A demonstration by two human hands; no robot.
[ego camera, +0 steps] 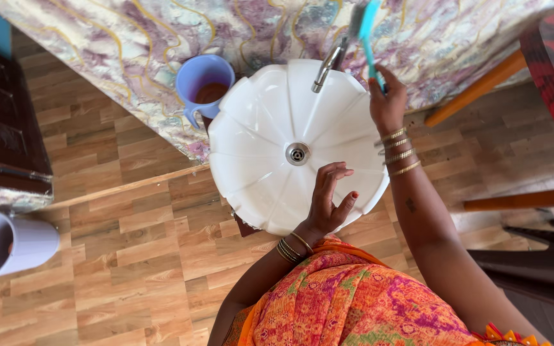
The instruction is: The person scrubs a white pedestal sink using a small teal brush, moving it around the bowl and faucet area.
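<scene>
Right hand (387, 106) — fingers closed on a turquoise toothbrush (367, 32), held beside the tap (328, 64). Left hand (328, 198) — fingers spread, empty, over the white basin (258, 134). Risk: blue mug (203, 83) at the rim, liable to be knocked over by an elbow.

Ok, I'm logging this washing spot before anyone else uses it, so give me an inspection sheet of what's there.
Surface: white fluted basin, looks dry, metal drain uncovered.
Job's things: turquoise toothbrush held upright beside the metal tap.
Clutter: lilac mug on the marbled ledge next to the basin; another pale mug at the left edge.
Grippers: right hand closed on the toothbrush handle; left hand open over the basin, holding nothing.
Cables: nothing seen.
Surroundings: wood-pattern floor, dark door, orange wooden bars.
</scene>
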